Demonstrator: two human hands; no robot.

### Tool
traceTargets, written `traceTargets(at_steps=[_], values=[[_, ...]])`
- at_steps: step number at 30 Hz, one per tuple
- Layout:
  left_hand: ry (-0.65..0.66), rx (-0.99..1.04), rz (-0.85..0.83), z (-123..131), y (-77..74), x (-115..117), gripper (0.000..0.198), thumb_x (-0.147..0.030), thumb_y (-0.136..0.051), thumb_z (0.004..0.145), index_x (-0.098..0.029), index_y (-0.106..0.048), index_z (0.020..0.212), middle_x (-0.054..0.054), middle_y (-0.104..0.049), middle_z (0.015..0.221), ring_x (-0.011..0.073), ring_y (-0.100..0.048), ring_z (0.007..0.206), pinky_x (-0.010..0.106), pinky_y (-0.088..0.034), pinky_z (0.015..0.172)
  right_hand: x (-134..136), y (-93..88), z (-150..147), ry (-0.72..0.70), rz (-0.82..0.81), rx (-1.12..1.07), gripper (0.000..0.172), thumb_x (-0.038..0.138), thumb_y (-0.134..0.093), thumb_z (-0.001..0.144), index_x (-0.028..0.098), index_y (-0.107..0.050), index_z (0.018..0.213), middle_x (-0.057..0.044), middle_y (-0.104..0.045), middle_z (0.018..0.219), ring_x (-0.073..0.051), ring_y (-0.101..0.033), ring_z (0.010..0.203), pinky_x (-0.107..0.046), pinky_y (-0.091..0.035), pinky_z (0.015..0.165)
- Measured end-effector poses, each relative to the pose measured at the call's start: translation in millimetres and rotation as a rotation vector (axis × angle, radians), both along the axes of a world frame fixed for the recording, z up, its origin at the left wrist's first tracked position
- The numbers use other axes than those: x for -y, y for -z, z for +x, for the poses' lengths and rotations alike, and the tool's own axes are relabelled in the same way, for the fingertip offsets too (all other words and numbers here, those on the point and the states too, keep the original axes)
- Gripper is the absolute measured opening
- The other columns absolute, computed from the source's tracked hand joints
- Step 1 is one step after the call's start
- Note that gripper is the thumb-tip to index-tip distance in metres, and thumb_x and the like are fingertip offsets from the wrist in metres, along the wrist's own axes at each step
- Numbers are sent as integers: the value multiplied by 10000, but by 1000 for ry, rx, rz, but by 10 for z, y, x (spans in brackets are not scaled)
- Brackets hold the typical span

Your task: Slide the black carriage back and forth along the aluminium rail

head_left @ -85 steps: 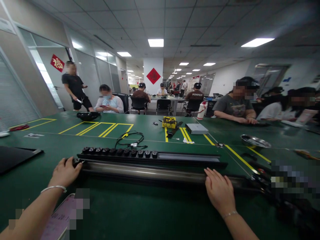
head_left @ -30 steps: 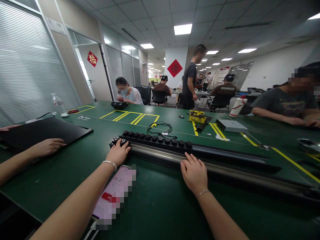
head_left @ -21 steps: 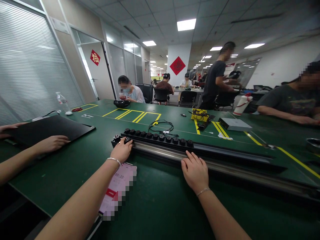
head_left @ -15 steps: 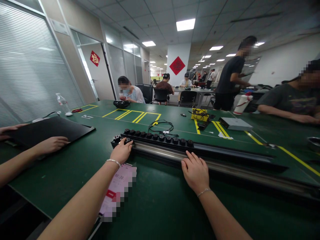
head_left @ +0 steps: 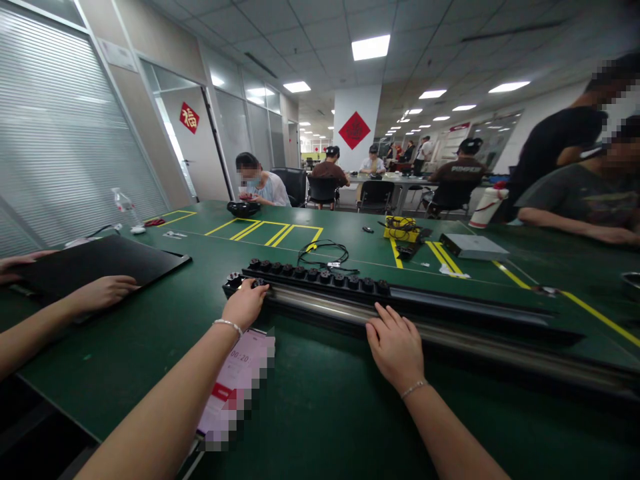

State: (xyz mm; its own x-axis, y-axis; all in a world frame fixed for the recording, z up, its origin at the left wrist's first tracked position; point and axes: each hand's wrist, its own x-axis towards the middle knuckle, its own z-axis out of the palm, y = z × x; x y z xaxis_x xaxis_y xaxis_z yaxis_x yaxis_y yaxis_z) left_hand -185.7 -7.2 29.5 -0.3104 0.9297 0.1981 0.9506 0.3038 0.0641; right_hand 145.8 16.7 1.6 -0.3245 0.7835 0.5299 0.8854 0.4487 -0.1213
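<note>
A long track rail (head_left: 320, 308) with a shiny metal channel lies across the green table. My left hand (head_left: 245, 305) is closed over a small black round module, like a track socket, at the rail's left end; the fingers partly hide it. Another such module (head_left: 233, 279) shows just left of the fingertips. My right hand (head_left: 397, 345) lies on the rail further right, fingers stretched out. Just behind, a second black rail (head_left: 465, 301) bears a row of several black modules (head_left: 325, 276). Beneath my left forearm is a phone (head_left: 237, 373) with a timer on its screen.
At left, another person's hands (head_left: 107, 292) rest on a black panel (head_left: 110, 257). Beyond the rails lie a coiled black cable (head_left: 323, 253), a yellow holder with wires (head_left: 401, 229) and a grey box (head_left: 473, 247). A white bottle (head_left: 487, 207) stands far right; yellow tape marks the table (head_left: 320, 413).
Both of my hands stay in nearly the same places on the rail. The standing person in the background has moved to the right, revealing a seated person behind.
</note>
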Motion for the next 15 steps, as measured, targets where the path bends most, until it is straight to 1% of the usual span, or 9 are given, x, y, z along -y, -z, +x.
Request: traceTargets(at_steps=[4,9,15], values=[[4,-21,0,-3,12,5,392,-335,-311,880,-266,-555,1180,101,-419,1279,198,-593,966,313,-435,874,-6,17,3,-1,-5,-1,326,335,-339,879,253,-651,835,-14,-522,1275,-217,-421,1199,-398,-275,960],[36,-34,7,-9,32,17,414,-381,-309,878,-257,-541,1197,98,-407,1304,206,-554,1050,307,-404,922,-1,14,0,-2,-6,-18,323,334,-345,878,251,-654,840,-18,-524,1272,-215,-424,1195,-397,-273,962],[33,-30,-12,-21,2,-2,417,-398,-306,875,-257,-571,1164,91,-450,1268,195,-576,1000,299,-420,899,6,4,0,0,-25,-17,327,337,-339,882,253,-653,844,-13,-514,1283,-214,-417,1201,-395,-270,963]])
